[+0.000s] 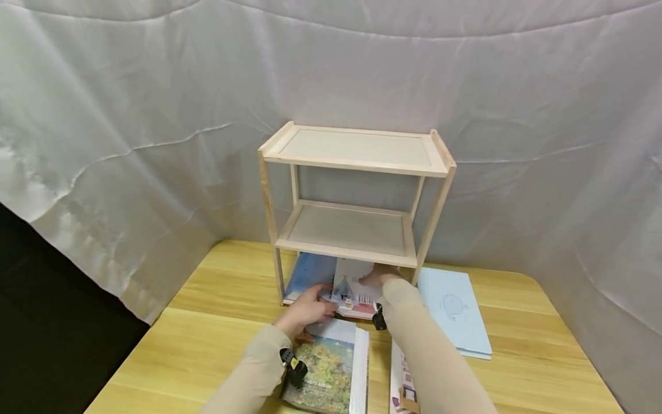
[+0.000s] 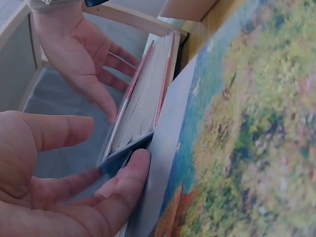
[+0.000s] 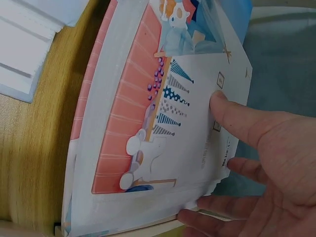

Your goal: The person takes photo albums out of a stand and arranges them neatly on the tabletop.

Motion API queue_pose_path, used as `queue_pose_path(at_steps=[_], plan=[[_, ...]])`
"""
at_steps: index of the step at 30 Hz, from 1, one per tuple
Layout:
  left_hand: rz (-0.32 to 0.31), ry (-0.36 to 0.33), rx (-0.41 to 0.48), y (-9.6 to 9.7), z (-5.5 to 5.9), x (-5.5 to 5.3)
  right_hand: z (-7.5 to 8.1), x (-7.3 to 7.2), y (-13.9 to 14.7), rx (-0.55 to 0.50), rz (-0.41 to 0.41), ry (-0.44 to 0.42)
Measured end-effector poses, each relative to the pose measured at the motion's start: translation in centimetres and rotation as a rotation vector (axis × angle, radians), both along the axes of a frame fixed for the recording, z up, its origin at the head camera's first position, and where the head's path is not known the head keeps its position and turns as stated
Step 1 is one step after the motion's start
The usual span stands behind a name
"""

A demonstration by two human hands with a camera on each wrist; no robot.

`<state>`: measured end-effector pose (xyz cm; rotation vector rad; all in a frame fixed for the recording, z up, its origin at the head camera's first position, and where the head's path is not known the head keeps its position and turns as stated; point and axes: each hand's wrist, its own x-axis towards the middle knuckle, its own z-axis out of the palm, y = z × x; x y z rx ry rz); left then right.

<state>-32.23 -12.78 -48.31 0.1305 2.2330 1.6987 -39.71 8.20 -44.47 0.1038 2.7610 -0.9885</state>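
Note:
A picture-covered album with a white and red cover lies on the bottom level of the wooden shelf, beside a blue book. My right hand reaches under the middle board. In the right wrist view its thumb rests on the cover of the illustrated album, its other fingers loosely along the edge. My left hand is at the shelf's front. In the left wrist view its fingertips touch a dark blue edge near the album's pages, thumb lifted. Below that hand lies a photo album with a tree picture.
A light blue book with a whale drawing lies right of the shelf. Another illustrated book is partly hidden under my right forearm. Shelf posts flank the lower opening. Grey cloth hangs behind the table.

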Motion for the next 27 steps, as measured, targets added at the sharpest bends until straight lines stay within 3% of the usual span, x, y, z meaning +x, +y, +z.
queue_pose_path(at_steps=[10, 18, 23, 27], plan=[[0.0, -0.032, 0.012, 0.4, 0.2, -0.2, 0.1, -0.1, 0.7, 0.044, 0.05, -0.035], [0.0, -0.065, 0.052, 0.7, 0.2, -0.4, -1.0, -1.2, 1.1, 0.0, 0.051, -0.032], [0.004, -0.096, 0.103, 0.9, 0.2, -0.5, 0.4, -0.3, 0.6, -0.077, 0.06, -0.025], [0.01, -0.119, 0.144, 1.2, 0.4, -0.4, 1.6, 0.5, 0.5, -0.03, 0.094, -0.014]])
